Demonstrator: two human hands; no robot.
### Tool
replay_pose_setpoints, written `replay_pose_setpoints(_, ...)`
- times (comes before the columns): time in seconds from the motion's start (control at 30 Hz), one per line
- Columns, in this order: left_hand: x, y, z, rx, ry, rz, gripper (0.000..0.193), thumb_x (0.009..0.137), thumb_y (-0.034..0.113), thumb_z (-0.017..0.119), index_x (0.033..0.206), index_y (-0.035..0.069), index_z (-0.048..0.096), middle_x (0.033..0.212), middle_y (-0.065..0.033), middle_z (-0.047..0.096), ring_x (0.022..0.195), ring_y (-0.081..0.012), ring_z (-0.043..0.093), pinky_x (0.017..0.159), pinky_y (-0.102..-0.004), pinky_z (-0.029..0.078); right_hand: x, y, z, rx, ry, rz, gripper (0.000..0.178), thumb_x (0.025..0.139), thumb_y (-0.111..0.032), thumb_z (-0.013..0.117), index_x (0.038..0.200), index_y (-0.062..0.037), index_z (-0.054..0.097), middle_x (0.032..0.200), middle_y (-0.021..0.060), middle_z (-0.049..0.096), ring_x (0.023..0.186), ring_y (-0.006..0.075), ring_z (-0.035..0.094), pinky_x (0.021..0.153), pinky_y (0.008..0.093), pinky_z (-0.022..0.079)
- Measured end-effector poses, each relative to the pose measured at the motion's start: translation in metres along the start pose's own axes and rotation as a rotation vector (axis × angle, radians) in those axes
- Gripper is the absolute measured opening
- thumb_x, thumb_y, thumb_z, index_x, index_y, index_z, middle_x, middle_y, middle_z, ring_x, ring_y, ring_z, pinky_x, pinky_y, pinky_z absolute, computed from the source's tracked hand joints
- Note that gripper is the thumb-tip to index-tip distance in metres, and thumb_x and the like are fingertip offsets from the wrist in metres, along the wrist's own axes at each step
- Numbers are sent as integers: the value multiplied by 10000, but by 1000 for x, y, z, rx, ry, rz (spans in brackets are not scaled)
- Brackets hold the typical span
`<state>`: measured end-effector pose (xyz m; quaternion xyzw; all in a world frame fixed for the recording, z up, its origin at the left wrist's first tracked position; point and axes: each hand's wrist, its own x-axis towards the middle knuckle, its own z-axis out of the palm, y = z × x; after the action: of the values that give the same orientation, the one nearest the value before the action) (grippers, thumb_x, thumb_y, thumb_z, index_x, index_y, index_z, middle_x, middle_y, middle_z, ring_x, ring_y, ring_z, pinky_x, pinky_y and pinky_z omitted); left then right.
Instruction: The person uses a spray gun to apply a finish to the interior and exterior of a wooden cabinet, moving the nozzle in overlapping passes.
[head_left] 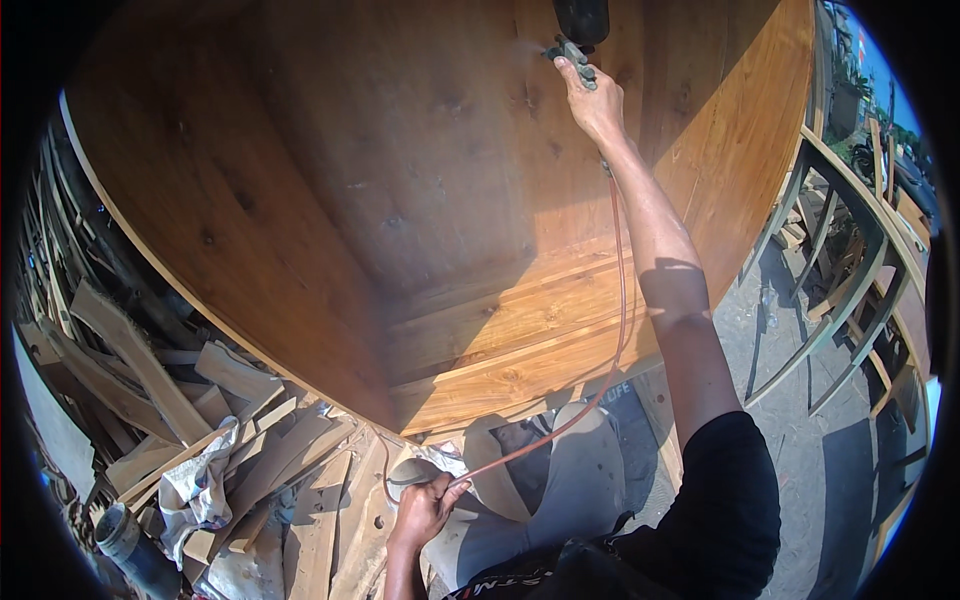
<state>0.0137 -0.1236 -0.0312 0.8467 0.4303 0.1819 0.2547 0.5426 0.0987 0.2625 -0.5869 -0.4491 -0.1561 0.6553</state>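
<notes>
Stretched far forward, my right hand [598, 100] is closed round a spray gun [574, 62] with a dark cup [583, 20] on top. A faint mist shows left of its nozzle. It points across the inside of a large wooden cabinet [440, 170] with brown, knotty boards, partly sunlit. A thin reddish hose [612, 385] hangs from near my right wrist and curves down to my left hand [424, 510]. Low by my lap, my left hand is closed round that hose, which continues beyond it up toward the cabinet's lower edge. A rounded greyish object [414, 470] is just above my left hand.
Wood offcuts [235, 375] and planks lie heaped at the left, with a crumpled white cloth [198, 490] and a dark cylindrical can [135, 545] among them. On the right, curved wooden frames [850, 310] stand on grey ground [770, 380]. My legs [540, 500] are under the cabinet's near edge.
</notes>
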Motion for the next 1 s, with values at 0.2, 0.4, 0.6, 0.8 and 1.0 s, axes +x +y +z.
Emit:
replay_pose_setpoints(0.2, 2, 9, 0, -32, 47, 3, 382, 1056, 377, 700, 871, 43, 692, 637, -212, 608, 647, -454, 645, 594, -502, 495, 50, -35, 8, 81, 154, -94, 599, 991, -565, 720, 887, 24, 691, 749, 205, 706, 765, 393, 703, 776, 483, 539)
replay_pose_setpoints(0.4, 4, 11, 3, -75, 50, -15, 387, 1058, 371, 701, 864, 37, 682, 622, -206, 595, 620, -449, 632, 581, -495, 489, 73, -67, 17, 219, 292, -182, 543, 980, -482, 772, 829, 29, 668, 678, 170, 676, 658, 336, 667, 707, 449, 525)
replay_pose_setpoints(0.6, 2, 7, 3, -99, 53, -31, 381, 1061, 362, 699, 872, 32, 685, 627, -204, 598, 616, -440, 636, 581, -489, 488, 80, -68, 25, 214, 299, -186, 560, 1001, -510, 752, 824, 14, 668, 623, 108, 610, 608, 240, 589, 669, 414, 506)
replay_pose_setpoints(0.8, -7, -2, -3, -130, 48, -64, 353, 1062, 355, 699, 915, 36, 726, 645, -201, 627, 628, -432, 658, 592, -488, 502, 62, -53, 23, 105, 206, -156, 624, 997, -590, 719, 829, 10, 678, 642, 123, 636, 646, 255, 636, 702, 422, 518)
replay_pose_setpoints(1.0, -12, -15, -13, -71, 10, -89, 382, 1061, 374, 695, 906, 25, 688, 676, -207, 643, 657, -431, 675, 615, -491, 513, -2, -26, 15, 55, 15, 16, 641, 994, -624, 698, 917, 12, 726, 772, 205, 709, 770, 358, 696, 801, 455, 544)
